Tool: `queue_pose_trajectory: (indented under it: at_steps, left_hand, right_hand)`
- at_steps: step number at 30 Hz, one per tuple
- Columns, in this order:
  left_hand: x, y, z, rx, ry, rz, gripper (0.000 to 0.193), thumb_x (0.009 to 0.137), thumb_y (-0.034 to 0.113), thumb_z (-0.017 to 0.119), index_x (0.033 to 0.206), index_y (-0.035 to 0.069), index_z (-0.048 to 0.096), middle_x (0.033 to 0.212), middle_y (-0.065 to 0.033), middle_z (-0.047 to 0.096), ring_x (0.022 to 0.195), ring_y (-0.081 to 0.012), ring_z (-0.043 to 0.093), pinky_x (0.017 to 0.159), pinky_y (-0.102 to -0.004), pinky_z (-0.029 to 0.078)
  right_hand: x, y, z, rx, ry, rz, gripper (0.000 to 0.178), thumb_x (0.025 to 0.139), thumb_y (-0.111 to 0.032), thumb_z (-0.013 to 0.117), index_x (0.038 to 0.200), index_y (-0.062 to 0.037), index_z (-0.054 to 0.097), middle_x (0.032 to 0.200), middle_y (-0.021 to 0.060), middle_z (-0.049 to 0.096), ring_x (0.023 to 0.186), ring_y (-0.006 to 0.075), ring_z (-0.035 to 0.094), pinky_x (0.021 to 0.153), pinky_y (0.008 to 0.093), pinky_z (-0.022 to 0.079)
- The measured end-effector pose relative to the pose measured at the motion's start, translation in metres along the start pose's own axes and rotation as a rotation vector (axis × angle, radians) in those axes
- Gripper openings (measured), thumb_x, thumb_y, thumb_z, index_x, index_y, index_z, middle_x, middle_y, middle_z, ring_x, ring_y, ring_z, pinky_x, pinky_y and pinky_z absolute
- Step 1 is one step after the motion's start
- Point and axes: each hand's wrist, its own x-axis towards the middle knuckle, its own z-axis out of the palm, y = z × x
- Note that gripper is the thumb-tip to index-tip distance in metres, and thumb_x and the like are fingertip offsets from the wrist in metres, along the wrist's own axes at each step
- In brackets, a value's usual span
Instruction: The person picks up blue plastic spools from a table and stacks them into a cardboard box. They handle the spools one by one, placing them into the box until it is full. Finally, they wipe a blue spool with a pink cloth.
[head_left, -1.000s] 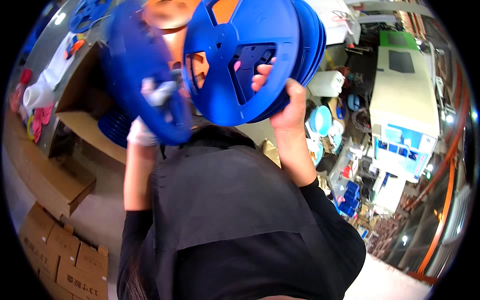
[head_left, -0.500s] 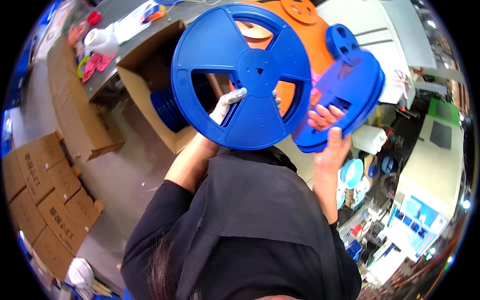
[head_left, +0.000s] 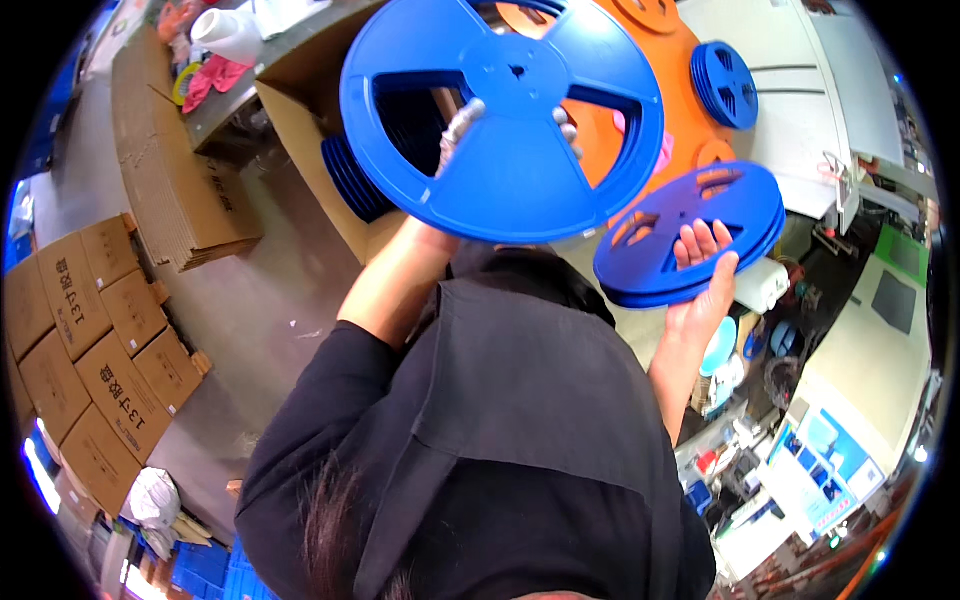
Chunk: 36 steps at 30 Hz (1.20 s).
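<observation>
My left hand (head_left: 460, 138) grips a large blue plastic reel (head_left: 520, 190) by its spokes. Its fingertips look whitish and covered, and they show through the reel's cut-outs. The reel faces up, its small centre hole visible. To the right, my right hand (head_left: 708, 275) holds another blue reel (head_left: 750, 205), with its fingers through one opening and the thumb at the rim. Doubled edges show there, so it may be more than one flange or reel. The two held pieces are close together, the left one higher in the picture.
An open cardboard box (head_left: 297, 135) at left holds several blue reels (head_left: 352, 180). Behind my hands, an orange round surface (head_left: 682, 120) carries a stack of blue reels (head_left: 722, 85). Flattened cartons (head_left: 185, 190) and stacked boxes (head_left: 95, 350) stand at left, a pale machine (head_left: 865, 350) at right.
The left reel has moved up in the picture and tilted. The right hand's reel has swung flatter and moved slightly right and down, apart from the orange surface's stack. Both hands keep their hold.
</observation>
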Motion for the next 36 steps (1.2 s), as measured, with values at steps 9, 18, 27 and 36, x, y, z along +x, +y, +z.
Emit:
queue_pose_trajectory:
  at_steps: [9, 18, 27, 36]
  left_hand:
    - [-0.003, -0.005, 0.005, -0.006, 0.114, -0.115, 0.077, 0.088, 0.058, 0.050, 0.143, 0.006, 0.033, 0.137, -0.0157, 0.047, 0.124, -0.0302, 0.049, 0.105, -0.0475, 0.040]
    - [-0.008, 0.001, 0.018, 0.299, 0.047, -0.032, 0.060, 0.097, 0.050, 0.038, 0.142, 0.011, 0.035, 0.138, -0.0163, 0.047, 0.124, -0.0338, 0.048, 0.099, -0.0478, 0.046]
    - [-0.002, 0.013, 0.017, 0.234, 0.468, -0.214, 0.066, 0.092, 0.054, 0.048, 0.135, 0.005, 0.045, 0.122, -0.0197, 0.059, 0.108, -0.0355, 0.060, 0.097, -0.0484, 0.047]
    - [-0.058, 0.056, 0.040, 0.199, 0.485, -0.019, 0.063, 0.087, 0.044, 0.058, 0.125, -0.006, 0.050, 0.117, -0.0223, 0.061, 0.110, -0.0375, 0.058, 0.102, -0.0478, 0.041]
  right_hand:
    - [-0.017, 0.016, 0.046, -0.288, -0.246, -0.097, 0.068, 0.073, 0.002, 0.069, 0.135, -0.0005, 0.041, 0.129, 0.0142, 0.054, 0.121, 0.0229, 0.051, 0.097, 0.0338, 0.043]
    - [-0.005, 0.046, 0.047, -0.440, -0.469, -0.184, 0.058, 0.074, 0.004, 0.070, 0.127, -0.0026, 0.047, 0.120, 0.0084, 0.056, 0.114, 0.0176, 0.053, 0.098, 0.0322, 0.042]
    - [0.001, 0.046, 0.048, 0.020, -0.268, 0.064, 0.037, 0.081, -0.004, 0.059, 0.117, 0.0048, 0.053, 0.108, 0.0159, 0.065, 0.097, 0.0225, 0.064, 0.090, 0.0342, 0.049]
    - [0.034, 0.047, -0.027, 0.479, -0.079, 0.210, 0.029, 0.087, -0.012, 0.056, 0.109, 0.0073, 0.059, 0.107, 0.0218, 0.064, 0.103, 0.0315, 0.063, 0.098, 0.0453, 0.048]
